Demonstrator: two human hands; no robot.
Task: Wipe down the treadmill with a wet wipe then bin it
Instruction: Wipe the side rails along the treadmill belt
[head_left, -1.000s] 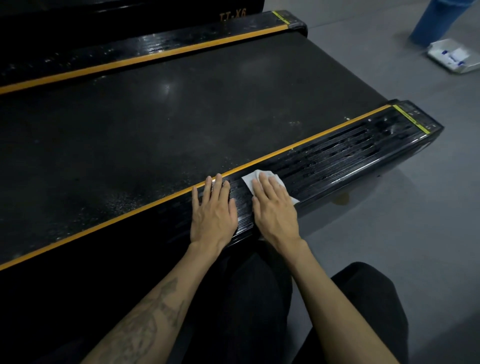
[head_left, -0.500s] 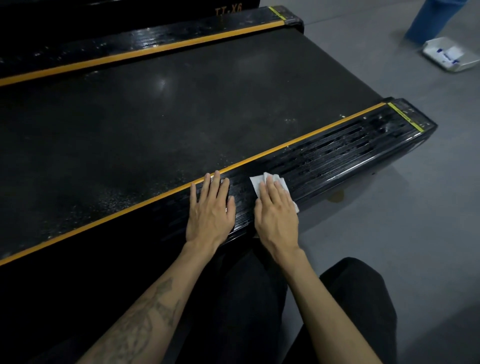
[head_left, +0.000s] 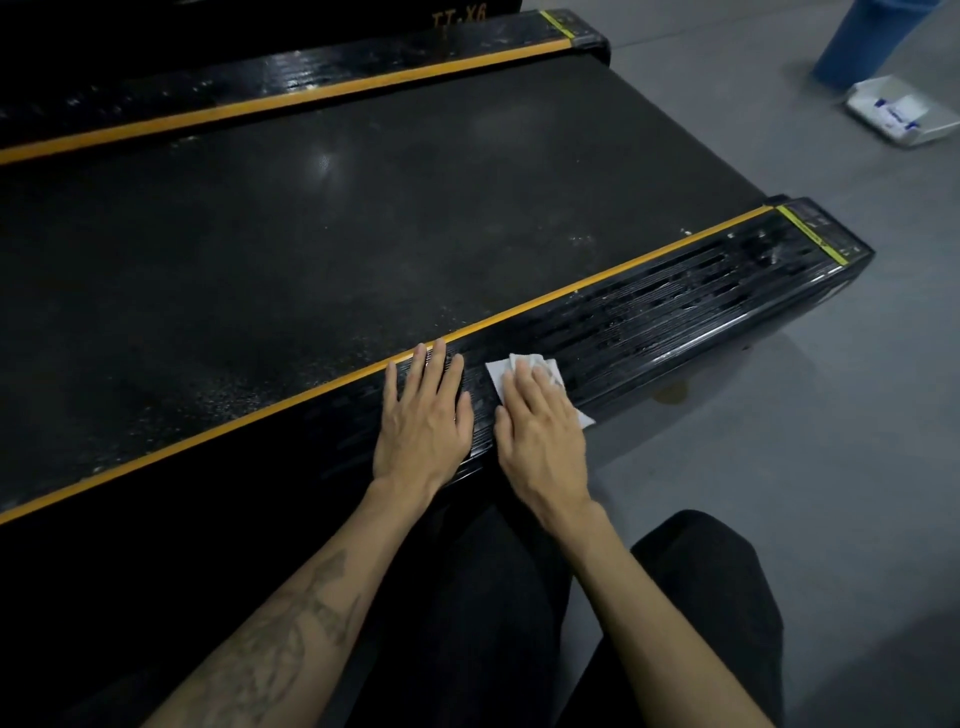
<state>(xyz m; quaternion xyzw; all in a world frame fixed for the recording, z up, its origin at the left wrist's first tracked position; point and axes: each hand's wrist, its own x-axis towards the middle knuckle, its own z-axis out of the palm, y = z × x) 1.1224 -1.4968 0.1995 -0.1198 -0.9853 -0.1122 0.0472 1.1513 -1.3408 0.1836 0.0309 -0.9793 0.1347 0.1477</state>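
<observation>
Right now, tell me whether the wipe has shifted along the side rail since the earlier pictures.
Yes, slightly: the wet wipe under the right hand slid back along the side rail toward the left hand, away from the yellow-striped end.

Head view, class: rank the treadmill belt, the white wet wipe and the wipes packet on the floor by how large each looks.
1. treadmill belt, by far the largest.
2. and 3. unsure: wipes packet and wet wipe look alike; the packet is farther, the wipe partly under the right hand.

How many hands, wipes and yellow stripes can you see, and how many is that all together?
Hands: 2, left hand and right hand
Wipes: 1, wipe under the right hand
Yellow stripes: 2, near stripe and far stripe
Total: 5
</observation>
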